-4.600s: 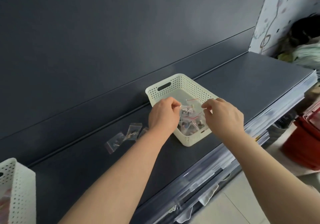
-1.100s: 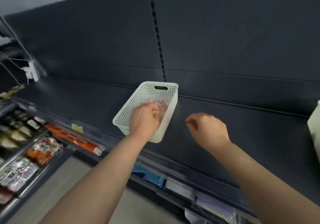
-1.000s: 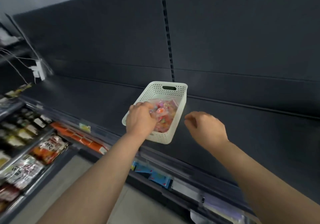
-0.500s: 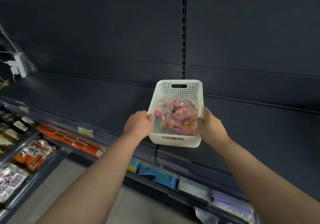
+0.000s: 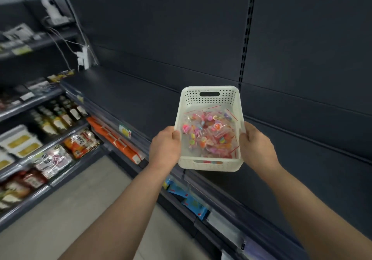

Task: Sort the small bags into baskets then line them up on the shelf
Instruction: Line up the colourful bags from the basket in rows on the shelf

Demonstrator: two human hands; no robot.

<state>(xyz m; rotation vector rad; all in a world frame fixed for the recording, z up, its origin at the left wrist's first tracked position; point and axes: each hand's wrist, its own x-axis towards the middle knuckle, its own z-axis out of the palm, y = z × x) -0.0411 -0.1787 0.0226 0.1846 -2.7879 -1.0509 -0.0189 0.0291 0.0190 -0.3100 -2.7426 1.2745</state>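
Note:
A white perforated basket [image 5: 209, 95] holds several small clear bags [image 5: 209, 134] of colourful beads with red zip lines. My left hand [image 5: 166, 147] grips its left rim and my right hand [image 5: 255, 144] grips its right rim. The basket's near end hangs past the front edge of the dark shelf [image 5: 302, 159]; whether its bottom rests on the shelf I cannot tell.
The dark shelf runs left and right with a slotted upright [image 5: 246, 32] in the back panel behind the basket. Lower shelves at left [image 5: 50, 143] carry packaged food and bottles. Blue packets [image 5: 191, 201] lie on the shelf below. Grey floor lies below left.
My right hand has closed on the basket's right rim, so both hands now hold it. The basket has turned square to me and come nearer; my view has swung to the left.

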